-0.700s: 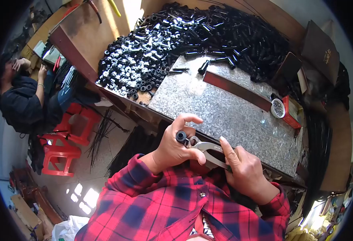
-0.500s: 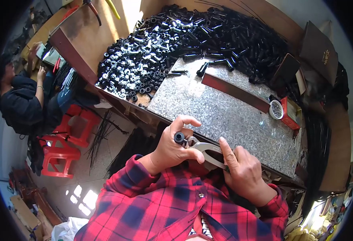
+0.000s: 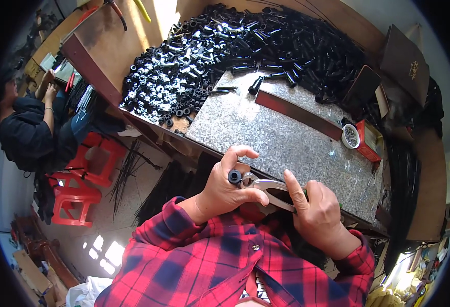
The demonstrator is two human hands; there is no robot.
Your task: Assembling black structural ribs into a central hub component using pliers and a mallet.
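My left hand (image 3: 220, 185) is closed round a short black tube-like part (image 3: 234, 177), its round, hollow-looking end facing up. The forefinger and thumb of that hand stick out, bent over the work. My right hand (image 3: 317, 211) grips silver metal pliers (image 3: 273, 192), with its forefinger stretched along them. The tips of the pliers meet the black part at my left fingers; whether they clamp it I cannot tell. Much of the handles is hidden under my right palm, where a bit of green shows.
Beyond my hands lies a speckled stone worktop (image 3: 281, 138). A big heap of black parts (image 3: 245, 46) covers its back and left. A dark red strip (image 3: 296, 115), a white cup of small pieces (image 3: 350, 136) and a red box (image 3: 370, 140) rest there. Red stools (image 3: 76, 202) and another person (image 3: 28, 123) are left.
The black part and pliers have shifted slightly right. My right hand has also moved a little right and down, its forefinger still extended.
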